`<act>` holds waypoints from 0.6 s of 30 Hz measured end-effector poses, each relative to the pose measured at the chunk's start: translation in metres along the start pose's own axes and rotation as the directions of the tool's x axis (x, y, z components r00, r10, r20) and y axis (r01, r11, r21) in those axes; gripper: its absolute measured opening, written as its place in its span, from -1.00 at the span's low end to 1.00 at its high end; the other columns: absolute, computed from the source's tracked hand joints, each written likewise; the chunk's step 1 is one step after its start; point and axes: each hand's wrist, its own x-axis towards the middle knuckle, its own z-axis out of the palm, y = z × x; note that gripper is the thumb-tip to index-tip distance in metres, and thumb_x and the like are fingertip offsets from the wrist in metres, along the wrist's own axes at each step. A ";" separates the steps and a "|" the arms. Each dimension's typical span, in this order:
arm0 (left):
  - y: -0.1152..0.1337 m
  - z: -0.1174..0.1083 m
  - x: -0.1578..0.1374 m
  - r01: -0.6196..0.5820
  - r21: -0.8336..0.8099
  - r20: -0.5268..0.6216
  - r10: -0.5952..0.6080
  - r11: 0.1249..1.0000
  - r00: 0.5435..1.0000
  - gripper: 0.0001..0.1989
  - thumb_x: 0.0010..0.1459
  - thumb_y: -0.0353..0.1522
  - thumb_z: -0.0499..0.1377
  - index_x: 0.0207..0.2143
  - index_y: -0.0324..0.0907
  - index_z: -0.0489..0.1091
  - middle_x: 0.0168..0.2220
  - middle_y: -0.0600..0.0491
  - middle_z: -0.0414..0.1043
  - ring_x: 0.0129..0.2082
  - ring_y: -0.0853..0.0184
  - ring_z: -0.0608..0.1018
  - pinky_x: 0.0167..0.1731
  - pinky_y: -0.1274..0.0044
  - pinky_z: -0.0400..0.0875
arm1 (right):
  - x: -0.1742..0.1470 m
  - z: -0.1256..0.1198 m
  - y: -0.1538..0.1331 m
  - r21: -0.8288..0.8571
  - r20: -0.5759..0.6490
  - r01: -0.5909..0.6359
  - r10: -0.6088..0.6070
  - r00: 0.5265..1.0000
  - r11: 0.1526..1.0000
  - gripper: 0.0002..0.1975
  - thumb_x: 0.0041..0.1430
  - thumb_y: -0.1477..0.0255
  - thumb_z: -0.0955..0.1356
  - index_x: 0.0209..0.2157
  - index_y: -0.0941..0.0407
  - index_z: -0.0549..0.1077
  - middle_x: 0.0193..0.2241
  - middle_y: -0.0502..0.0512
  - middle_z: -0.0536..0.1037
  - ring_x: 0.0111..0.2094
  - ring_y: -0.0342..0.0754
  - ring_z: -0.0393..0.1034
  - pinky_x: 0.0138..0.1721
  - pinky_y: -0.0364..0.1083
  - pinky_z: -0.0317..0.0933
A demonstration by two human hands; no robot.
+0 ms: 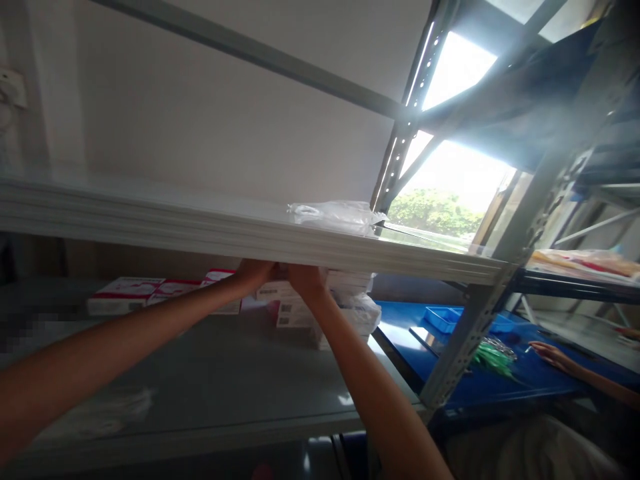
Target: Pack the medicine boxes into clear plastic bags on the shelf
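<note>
Both my arms reach into the space under a thick white shelf board [260, 241]. At its lower edge my left hand [255, 272] is at a stack of white boxes [295, 313], and my right hand [306, 279] is close beside it. The board's edge and the hands themselves hide the fingers, so their grip does not show. More white boxes in clear wrap [363, 313] stand just right of my right wrist. Left of my hands lie white-and-red boxes [127, 290] on the grey lower shelf [215, 373].
A crumpled clear plastic bag [335, 215] lies on the upper board. A perforated metal upright [460, 340] stands at the right. Beyond it, a blue table [400, 320] holds blue trays [443, 319] and a green bundle [493, 359], with another person's hand [550, 353] nearby.
</note>
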 end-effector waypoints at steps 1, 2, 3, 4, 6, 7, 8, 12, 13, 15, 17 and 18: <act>-0.001 -0.007 -0.010 0.001 0.089 0.016 -0.002 0.996 1.000 -0.72 0.04 -0.42 0.13 -0.15 -0.21 0.42 -0.12 -0.10 0.49 -0.01 0.05 0.43 0.07 0.28 0.18 | -0.004 -0.003 -0.014 -0.032 0.031 0.032 -0.031 0.999 0.999 -0.65 0.18 0.57 0.24 0.00 0.20 0.42 -0.05 0.31 0.49 0.06 0.18 0.29 0.08 0.12 0.13; -0.003 -0.012 -0.021 0.004 0.168 0.031 -0.010 0.986 0.999 -0.75 0.03 -0.42 0.13 -0.19 -0.22 0.43 -0.17 -0.12 0.51 -0.04 0.04 0.45 0.06 0.27 0.18 | -0.009 -0.005 -0.028 -0.061 0.065 0.060 -0.056 0.996 0.996 -0.68 0.17 0.56 0.24 -0.05 0.19 0.44 -0.10 0.32 0.51 -0.01 0.17 0.35 0.00 0.10 0.21; -0.005 -0.016 -0.033 0.013 0.235 0.041 -0.024 0.972 0.999 -0.78 0.04 -0.42 0.13 -0.23 -0.23 0.44 -0.21 -0.13 0.51 -0.07 0.03 0.46 0.04 0.25 0.18 | -0.015 -0.006 -0.042 -0.078 0.097 0.076 -0.068 0.993 0.994 -0.72 0.16 0.56 0.25 -0.10 0.19 0.46 -0.16 0.32 0.52 -0.08 0.16 0.40 -0.09 0.08 0.26; -0.008 -0.018 -0.046 0.028 0.284 0.047 -0.043 0.958 0.998 -0.80 0.04 -0.41 0.12 -0.26 -0.24 0.45 -0.26 -0.14 0.52 -0.11 0.03 0.48 0.02 0.24 0.19 | -0.021 -0.004 -0.055 -0.089 0.124 0.082 -0.071 0.990 0.993 -0.75 0.16 0.55 0.25 -0.14 0.20 0.46 -0.21 0.32 0.53 -0.15 0.14 0.42 -0.17 0.05 0.29; -0.015 -0.017 -0.074 0.067 0.326 0.047 -0.088 0.943 0.995 -0.82 0.07 -0.41 0.09 -0.30 -0.24 0.45 -0.32 -0.15 0.52 -0.15 0.03 0.49 -0.01 0.23 0.20 | -0.036 0.004 -0.080 -0.103 0.174 0.092 -0.073 0.982 0.990 -0.79 0.14 0.55 0.26 -0.19 0.23 0.46 -0.25 0.32 0.51 -0.22 0.12 0.43 -0.26 0.03 0.31; -0.019 -0.014 -0.089 0.082 0.320 0.049 -0.103 0.944 0.993 -0.82 0.08 -0.41 0.08 -0.30 -0.24 0.45 -0.32 -0.15 0.52 -0.15 0.02 0.49 -0.02 0.22 0.20 | -0.045 0.010 -0.091 -0.105 0.199 0.097 -0.075 0.977 0.990 -0.80 0.14 0.55 0.27 -0.20 0.24 0.45 -0.25 0.33 0.51 -0.23 0.12 0.43 -0.27 0.03 0.31; -0.024 -0.010 -0.104 0.098 0.305 0.049 -0.118 0.947 0.992 -0.82 0.08 -0.41 0.07 -0.31 -0.24 0.44 -0.31 -0.15 0.52 -0.14 0.02 0.49 -0.03 0.21 0.20 | -0.053 0.018 -0.101 -0.103 0.226 0.102 -0.076 0.971 0.989 -0.79 0.13 0.56 0.27 -0.19 0.24 0.44 -0.24 0.33 0.50 -0.23 0.12 0.42 -0.27 0.03 0.31; -0.040 0.010 -0.155 0.121 0.234 0.097 -0.147 0.965 0.984 -0.81 0.04 -0.46 0.08 -0.29 -0.20 0.44 -0.26 -0.11 0.52 -0.10 0.02 0.46 -0.02 0.20 0.18 | -0.084 0.052 -0.128 -0.076 0.311 0.065 -0.038 0.950 0.995 -0.77 0.12 0.54 0.29 -0.16 0.23 0.42 -0.22 0.31 0.49 -0.21 0.12 0.42 -0.28 0.03 0.32; -0.043 0.014 -0.164 0.131 0.226 0.105 -0.157 0.965 0.982 -0.81 0.04 -0.46 0.08 -0.27 -0.19 0.44 -0.25 -0.11 0.52 -0.09 0.03 0.45 -0.02 0.21 0.18 | -0.090 0.059 -0.132 -0.061 0.322 0.047 -0.024 0.946 0.997 -0.76 0.12 0.52 0.29 -0.15 0.23 0.41 -0.21 0.31 0.49 -0.21 0.12 0.42 -0.28 0.02 0.32; -0.048 0.019 -0.176 0.152 0.224 0.113 -0.180 0.963 0.977 -0.80 0.07 -0.44 0.08 -0.25 -0.17 0.43 -0.22 -0.11 0.51 -0.06 0.03 0.44 -0.01 0.23 0.18 | -0.096 0.068 -0.135 -0.017 0.335 0.005 0.001 0.942 1.000 -0.75 0.14 0.49 0.28 -0.12 0.21 0.40 -0.18 0.28 0.49 -0.19 0.10 0.43 -0.28 0.00 0.32; -0.050 0.019 -0.181 0.154 0.241 0.115 -0.186 0.958 0.976 -0.82 0.09 -0.43 0.08 -0.25 -0.18 0.42 -0.22 -0.12 0.50 -0.06 0.03 0.42 -0.02 0.23 0.19 | -0.098 0.072 -0.132 0.034 0.351 -0.042 0.027 0.936 0.999 -0.76 0.16 0.46 0.27 -0.12 0.18 0.40 -0.15 0.24 0.49 -0.17 0.07 0.44 -0.26 -0.03 0.32; -0.050 0.018 -0.183 0.142 0.253 0.114 -0.175 0.957 0.978 -0.82 0.10 -0.43 0.08 -0.24 -0.19 0.42 -0.20 -0.13 0.48 -0.05 0.03 0.41 -0.01 0.22 0.18 | -0.097 0.072 -0.129 0.053 0.362 -0.066 0.042 0.931 0.996 -0.76 0.17 0.43 0.27 -0.12 0.16 0.41 -0.14 0.21 0.49 -0.16 0.05 0.44 -0.24 -0.05 0.31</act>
